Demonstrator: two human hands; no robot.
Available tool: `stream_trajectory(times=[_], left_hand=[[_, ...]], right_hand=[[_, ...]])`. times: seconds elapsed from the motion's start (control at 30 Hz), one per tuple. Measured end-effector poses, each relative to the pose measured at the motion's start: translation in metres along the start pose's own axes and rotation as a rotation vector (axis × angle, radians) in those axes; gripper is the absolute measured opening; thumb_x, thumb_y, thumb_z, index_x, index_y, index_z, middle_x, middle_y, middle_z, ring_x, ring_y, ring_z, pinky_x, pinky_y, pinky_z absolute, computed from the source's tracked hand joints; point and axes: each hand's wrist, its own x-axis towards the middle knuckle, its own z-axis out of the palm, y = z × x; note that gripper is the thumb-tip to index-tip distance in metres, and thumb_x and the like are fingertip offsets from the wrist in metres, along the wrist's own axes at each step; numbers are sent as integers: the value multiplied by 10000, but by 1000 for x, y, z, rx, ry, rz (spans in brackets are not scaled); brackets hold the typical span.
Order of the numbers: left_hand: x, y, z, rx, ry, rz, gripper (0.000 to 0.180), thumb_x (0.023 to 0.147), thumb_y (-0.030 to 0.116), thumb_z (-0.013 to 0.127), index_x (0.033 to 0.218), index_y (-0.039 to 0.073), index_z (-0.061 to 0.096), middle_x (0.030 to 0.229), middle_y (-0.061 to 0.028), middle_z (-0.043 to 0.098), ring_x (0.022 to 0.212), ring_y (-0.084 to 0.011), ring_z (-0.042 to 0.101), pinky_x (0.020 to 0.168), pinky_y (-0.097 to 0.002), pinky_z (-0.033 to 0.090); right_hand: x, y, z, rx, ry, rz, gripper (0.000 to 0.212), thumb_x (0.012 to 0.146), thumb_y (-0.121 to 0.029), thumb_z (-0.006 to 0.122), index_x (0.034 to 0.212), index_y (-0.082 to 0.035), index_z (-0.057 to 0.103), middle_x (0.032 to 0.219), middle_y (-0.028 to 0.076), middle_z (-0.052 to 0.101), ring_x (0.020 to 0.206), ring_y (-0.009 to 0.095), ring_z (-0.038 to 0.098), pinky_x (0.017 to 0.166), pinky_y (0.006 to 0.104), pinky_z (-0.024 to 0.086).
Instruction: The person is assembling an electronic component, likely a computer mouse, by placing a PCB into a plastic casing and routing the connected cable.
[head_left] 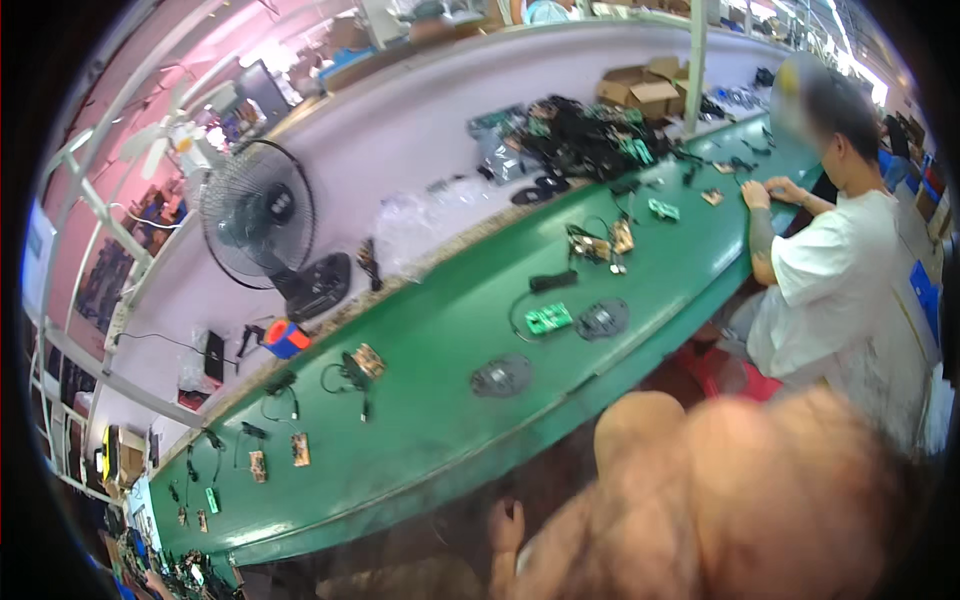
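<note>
Very close and badly blurred, my right hand fills the lower right, its knuckles bent and raised off the bench. Whether anything is in it does not show. Low in the middle, beside the bench's front edge, part of my left hand appears, small and dim; its fingers are mostly hidden. Nearest to the hands on the green bench lies a dark round disc-like part. A second dark round part sits farther right, next to a green circuit board and a black cable piece.
Brown circuit boards with leads lie spaced along the bench. Behind it stand a black fan, an orange-and-blue roll, clear plastic bags, a heap of black cables and cardboard boxes. A co-worker sits at the right.
</note>
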Motion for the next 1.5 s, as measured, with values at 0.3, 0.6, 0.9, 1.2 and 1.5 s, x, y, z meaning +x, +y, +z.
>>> stream_trajectory(times=[0.3, 0.6, 0.9, 1.2, 1.5], left_hand=[[33, 65, -54, -358, -70, 550, 143, 873, 89, 721, 1010, 50, 719, 991, -135, 734, 911, -349, 698, 829, -454, 562], [190, 253, -190, -277, 219, 727, 215, 864, 4, 665, 1079, 12, 678, 1004, -158, 694, 924, -340, 661, 838, -429, 533], [171, 197, -173, -137, 202, 504, 290, 873, 63, 710, 1150, -18, 680, 1092, -183, 702, 1049, -362, 660, 957, -442, 517], [-7, 148, -151, -354, 702, -8, 120, 906, -2, 664, 1018, -14, 704, 979, -149, 718, 933, -285, 692, 866, -371, 543], [-184, 41, -65, -266, 1408, -852, 131, 972, 59, 634, 1054, -22, 696, 993, -112, 719, 889, -219, 686, 852, -334, 536]], right_hand=[[-21, -15, -88, -6, -11, 20, 68, 914, -54, 729, 914, 13, 726, 847, 167, 723, 682, 300, 692, 642, 412, 594], [-149, -204, -152, -61, -5, 96, 87, 903, -44, 739, 877, 37, 720, 836, 185, 724, 682, 318, 693, 634, 418, 596], [-84, -91, -176, 160, -105, 171, 113, 891, -34, 749, 839, 60, 714, 825, 202, 724, 682, 335, 693, 626, 425, 597], [-197, 77, -12, 307, -49, 838, 146, 866, -51, 686, 975, 42, 714, 924, 163, 727, 826, 279, 684, 761, 373, 554], [-263, 107, 100, -66, -658, 792, 168, 852, -39, 736, 1015, -8, 710, 1116, 160, 694, 1034, 331, 666, 891, 408, 524]])
